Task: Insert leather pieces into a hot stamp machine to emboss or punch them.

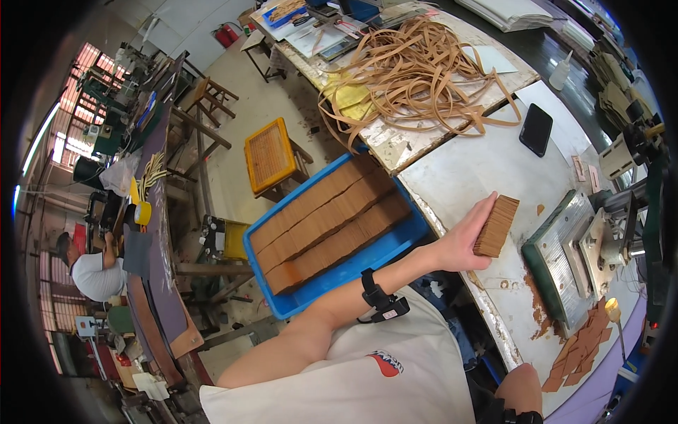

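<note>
My left hand [466,237] is closed around a stack of thin brown pieces [498,226], apparently leather, over the white worktable [487,177]. The stack's edges face up and lie flush with each other. Left of the table, a blue bin [286,305] carries several long rows of similar brown pieces [321,222]. Of my right arm only a part shows at the lower edge, with a black band; the right hand is out of sight. Flat brown pieces [579,350] lie loosely scattered at the table's right side, near that arm.
A machine with a ridged metal plate [561,261] stands at the right. Tangled tan strips [417,78] cover the far table, and a black phone [536,130] lies nearby. A yellow-topped stool [268,157] stands beyond the bin. Another person [99,272] sits at the far left.
</note>
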Available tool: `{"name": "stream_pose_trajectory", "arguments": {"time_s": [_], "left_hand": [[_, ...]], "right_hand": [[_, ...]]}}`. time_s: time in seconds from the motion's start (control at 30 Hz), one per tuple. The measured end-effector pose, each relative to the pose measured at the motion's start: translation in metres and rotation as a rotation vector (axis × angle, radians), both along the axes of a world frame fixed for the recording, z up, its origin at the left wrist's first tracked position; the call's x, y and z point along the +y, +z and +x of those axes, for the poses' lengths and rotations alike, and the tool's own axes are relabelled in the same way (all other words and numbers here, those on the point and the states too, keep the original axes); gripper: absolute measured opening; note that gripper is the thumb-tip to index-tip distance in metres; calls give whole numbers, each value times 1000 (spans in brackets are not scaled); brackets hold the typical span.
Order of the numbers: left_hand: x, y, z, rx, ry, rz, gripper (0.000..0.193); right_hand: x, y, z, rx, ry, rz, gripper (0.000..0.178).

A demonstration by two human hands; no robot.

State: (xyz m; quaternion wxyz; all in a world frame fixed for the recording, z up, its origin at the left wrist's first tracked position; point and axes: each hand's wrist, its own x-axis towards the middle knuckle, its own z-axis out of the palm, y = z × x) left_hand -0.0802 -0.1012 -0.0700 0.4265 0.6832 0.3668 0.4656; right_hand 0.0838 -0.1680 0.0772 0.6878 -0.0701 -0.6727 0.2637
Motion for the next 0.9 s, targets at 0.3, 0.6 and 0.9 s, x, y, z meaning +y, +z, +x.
{"name": "stream_pose_trajectory", "arguments": {"time_s": [0.3, 0.6, 0.9], "left_hand": [[1, -2, 1, 17, 21, 38, 116], [1, -6, 2, 29, 43, 62, 115], [2, -3, 1, 39, 44, 66, 115]], "right_hand": [[4, 22, 10, 33, 262, 94, 14], [8, 41, 16, 67, 517, 206, 18], [11, 51, 21, 112, 753, 307, 22]]}}
